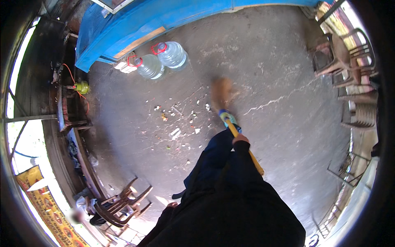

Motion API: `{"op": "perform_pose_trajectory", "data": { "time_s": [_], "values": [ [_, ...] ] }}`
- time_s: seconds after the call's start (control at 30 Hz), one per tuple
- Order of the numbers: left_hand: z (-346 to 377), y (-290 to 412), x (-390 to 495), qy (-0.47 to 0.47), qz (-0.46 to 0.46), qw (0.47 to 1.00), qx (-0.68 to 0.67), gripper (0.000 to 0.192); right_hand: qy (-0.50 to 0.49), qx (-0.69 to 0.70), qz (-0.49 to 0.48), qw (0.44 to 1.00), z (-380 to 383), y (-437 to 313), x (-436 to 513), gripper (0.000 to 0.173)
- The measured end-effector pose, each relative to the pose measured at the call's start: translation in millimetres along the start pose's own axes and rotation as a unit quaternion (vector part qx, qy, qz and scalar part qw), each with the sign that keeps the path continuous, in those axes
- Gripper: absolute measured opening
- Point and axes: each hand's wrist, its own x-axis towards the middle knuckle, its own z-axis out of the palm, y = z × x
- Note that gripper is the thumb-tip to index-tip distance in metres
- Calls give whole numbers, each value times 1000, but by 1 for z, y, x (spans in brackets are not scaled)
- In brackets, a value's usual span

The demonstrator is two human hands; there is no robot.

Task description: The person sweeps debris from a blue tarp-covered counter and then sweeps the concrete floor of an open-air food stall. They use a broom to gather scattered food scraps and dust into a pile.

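Note:
A broom with a yellow handle [256, 162] slants away from my body over the dark concrete floor. My right hand [241, 138] is closed around the handle, just below its blue and green head sleeve [227, 116]. The brown bristles [222, 89] are blurred against the floor. Left of the broom lie scattered bits of litter, among them a crumpled white scrap [175, 133]. My left hand [172, 204] hangs low at my side, away from the broom; it is small and partly hidden by the dark sleeve, so its fingers are hard to make out.
Two large clear water bottles [174, 55] with red handles stand by a blue counter [123, 27]. A green gas cylinder [82, 87] stands at the left. Brown plastic chairs [339, 55] are at the right, another chair [123, 207] at the lower left, near a person.

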Motion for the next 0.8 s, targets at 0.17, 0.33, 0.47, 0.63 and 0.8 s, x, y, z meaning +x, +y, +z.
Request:
{"op": "perform_pose_trajectory", "data": {
  "time_s": [0.17, 0.33, 0.47, 0.63, 0.8],
  "values": [
    [-93, 17, 39, -7, 80, 997, 18, 16, -20, 30, -141, 989, 44, -100, -60, 28],
    [-140, 119, -23, 95, 180, 954, -220, 27, -56, 79, -168, 981, 44, -91, -125, 37],
    [-127, 130, -62, 158, 262, 949, -80, 34, -67, 73, -183, 978, 32, 4, -149, 43],
    [-143, 7, -9, 132, 225, 965, -11, 41, -11, 49, 51, 997, 12, 123, -178, 52],
    [-211, -90, 40, 54, 186, 977, 90, 42, 74, 9, 225, 972, 12, 163, -178, 45]
  ]
}}
